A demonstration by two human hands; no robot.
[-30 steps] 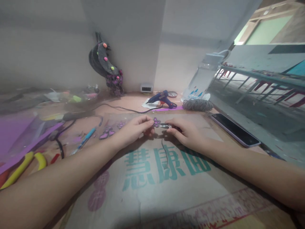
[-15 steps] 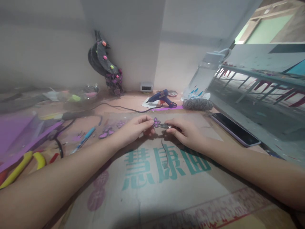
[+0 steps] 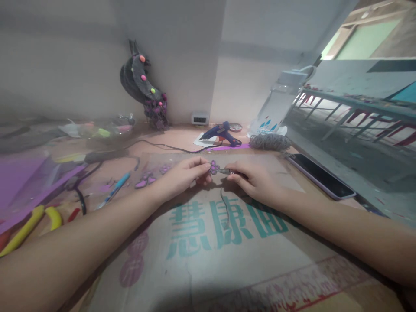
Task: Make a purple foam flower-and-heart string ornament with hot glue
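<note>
My left hand (image 3: 195, 170) pinches a small purple flower (image 3: 213, 167) with a dark grey outline between thumb and fingertips. In my right hand (image 3: 248, 177) is a slim, dark, pointed tool (image 3: 224, 171), gripped between thumb and index finger. Its tip meets the flower's right side; whether it is tweezers I cannot make out. A short grey yarn strand (image 3: 225, 208) hangs or lies below the tool, over the printed cardboard (image 3: 152, 277). More purple pieces with grey edging (image 3: 146, 180) lie left of my left hand.
Behind my hands are a blue glue gun (image 3: 221, 133), grey yarn (image 3: 269, 141), a water bottle (image 3: 276, 104) and a small digital clock (image 3: 199, 118). A phone (image 3: 321, 177) lies at right. Yellow-handled pliers (image 3: 29, 225), a blue pen (image 3: 117, 188) and purple sheets (image 3: 19, 186) lie left.
Both hands stay nearly in place. The flower turns slightly between my left fingertips, and the tool shifts a little against it.
</note>
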